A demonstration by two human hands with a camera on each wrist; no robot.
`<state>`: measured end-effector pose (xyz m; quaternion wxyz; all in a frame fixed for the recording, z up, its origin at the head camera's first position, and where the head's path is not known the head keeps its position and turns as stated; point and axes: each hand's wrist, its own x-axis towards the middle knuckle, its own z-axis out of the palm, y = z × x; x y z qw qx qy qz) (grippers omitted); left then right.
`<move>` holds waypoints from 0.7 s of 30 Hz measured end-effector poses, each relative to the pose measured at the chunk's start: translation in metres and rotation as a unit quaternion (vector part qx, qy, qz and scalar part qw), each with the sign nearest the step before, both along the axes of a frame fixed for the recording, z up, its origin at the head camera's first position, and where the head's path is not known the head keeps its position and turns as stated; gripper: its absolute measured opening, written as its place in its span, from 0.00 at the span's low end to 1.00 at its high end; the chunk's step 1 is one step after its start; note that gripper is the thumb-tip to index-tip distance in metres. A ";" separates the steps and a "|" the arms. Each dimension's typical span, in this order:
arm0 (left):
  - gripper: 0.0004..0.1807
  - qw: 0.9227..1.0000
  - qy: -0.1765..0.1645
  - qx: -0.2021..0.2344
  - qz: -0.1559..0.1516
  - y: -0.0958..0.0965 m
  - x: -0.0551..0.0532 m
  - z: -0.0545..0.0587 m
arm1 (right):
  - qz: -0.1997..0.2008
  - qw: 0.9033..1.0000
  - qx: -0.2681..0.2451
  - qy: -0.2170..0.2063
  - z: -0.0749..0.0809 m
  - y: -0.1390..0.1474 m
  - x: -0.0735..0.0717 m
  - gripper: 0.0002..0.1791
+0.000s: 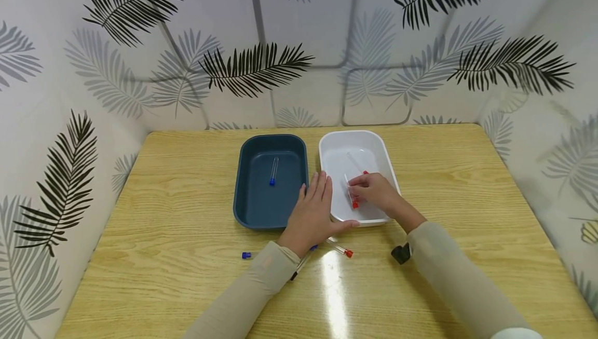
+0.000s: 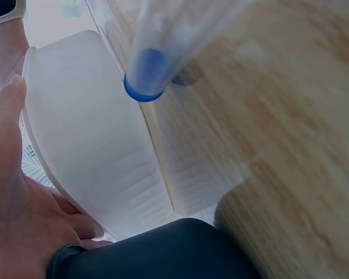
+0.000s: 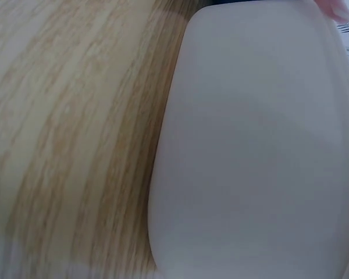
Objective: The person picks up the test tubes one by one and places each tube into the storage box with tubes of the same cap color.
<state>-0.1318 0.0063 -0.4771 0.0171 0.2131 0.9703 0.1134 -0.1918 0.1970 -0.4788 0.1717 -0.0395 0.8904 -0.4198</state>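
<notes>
In the head view, my right hand reaches into the white tray and pinches a clear test tube with a red cap, which points toward me. Another red-capped tube lies just beyond those fingers. My left hand rests over the neighbouring rims of the two trays, fingers straight and thumb spread along the white tray's near edge. Inside the dark blue tray lies a blue-capped tube. The right wrist view is mostly filled by the white tray's outer wall.
On the wooden table, in front of the trays, lie a red-capped tube, a blue cap partly behind the left sleeve, and a slim dark-ended piece by the left wrist. A patterned cloth backs the table.
</notes>
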 end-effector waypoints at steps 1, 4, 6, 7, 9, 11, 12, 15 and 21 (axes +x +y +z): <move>0.64 1.000 0.000 0.000 0.000 0.000 0.000 0.000 | 0.000 1.000 0.003 -0.001 0.000 0.000 0.000 0.17; 0.65 1.000 0.001 -0.001 0.000 0.000 -0.001 -0.001 | 0.000 1.000 0.005 -0.009 -0.002 -0.001 -0.001 0.17; 0.65 1.000 0.003 -0.001 -0.001 0.000 -0.001 -0.001 | -0.001 1.000 0.002 -0.019 -0.003 0.000 -0.003 0.17; 0.65 1.000 0.005 0.000 -0.001 0.000 -0.001 -0.001 | -0.002 1.000 -0.001 -0.025 -0.003 0.000 -0.003 0.18; 0.65 1.000 0.008 0.000 -0.001 0.000 0.000 -0.001 | -0.001 0.999 -0.007 -0.037 -0.004 0.000 -0.004 0.18; 0.65 1.000 0.011 0.000 -0.001 0.000 0.000 0.000 | -0.003 0.998 -0.021 -0.051 -0.003 -0.001 -0.005 0.18; 0.65 1.000 0.011 0.000 -0.002 0.000 0.000 0.000 | -0.003 0.998 -0.029 -0.057 -0.003 -0.001 -0.005 0.18; 0.65 1.000 0.010 -0.003 -0.001 0.000 0.000 0.000 | -0.002 0.997 -0.041 -0.066 -0.002 -0.002 -0.005 0.18; 0.65 1.000 0.004 -0.008 0.001 0.001 0.000 -0.001 | -0.005 0.997 -0.029 -0.069 -0.005 -0.003 -0.007 0.17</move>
